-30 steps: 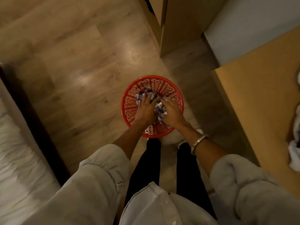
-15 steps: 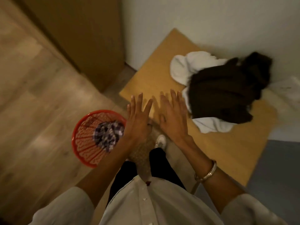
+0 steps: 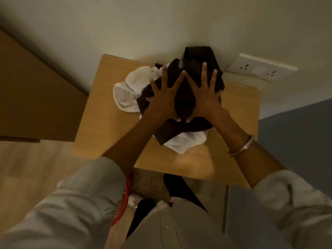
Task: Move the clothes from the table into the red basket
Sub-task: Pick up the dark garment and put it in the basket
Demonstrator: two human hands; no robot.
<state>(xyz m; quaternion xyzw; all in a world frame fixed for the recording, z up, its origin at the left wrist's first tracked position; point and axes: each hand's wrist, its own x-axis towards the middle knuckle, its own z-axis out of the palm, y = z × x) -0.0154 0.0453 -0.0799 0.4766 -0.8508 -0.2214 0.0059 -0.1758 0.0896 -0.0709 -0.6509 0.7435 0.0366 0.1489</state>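
Note:
A dark brown garment (image 3: 195,67) lies heaped on a white garment (image 3: 128,94) on the small wooden table (image 3: 107,123), against the wall. Both hands hover over the dark garment with fingers spread wide. My left hand (image 3: 162,99) is over its left side, my right hand (image 3: 204,97) over its right side; neither grips the cloth. Only a sliver of the red basket (image 3: 119,211) shows on the floor at the lower left, behind my left sleeve, with a bit of patterned cloth (image 3: 133,199) beside its rim.
A wall socket plate (image 3: 258,69) sits on the wall behind the table's right corner. A wooden cabinet (image 3: 36,97) stands left of the table. Wooden floor (image 3: 27,168) lies at the left, a grey surface (image 3: 294,141) at the right.
The view has swung from the basket on the floor up to the table. Both hands have left the basket and moved forward over the dark garment, fingers spread.

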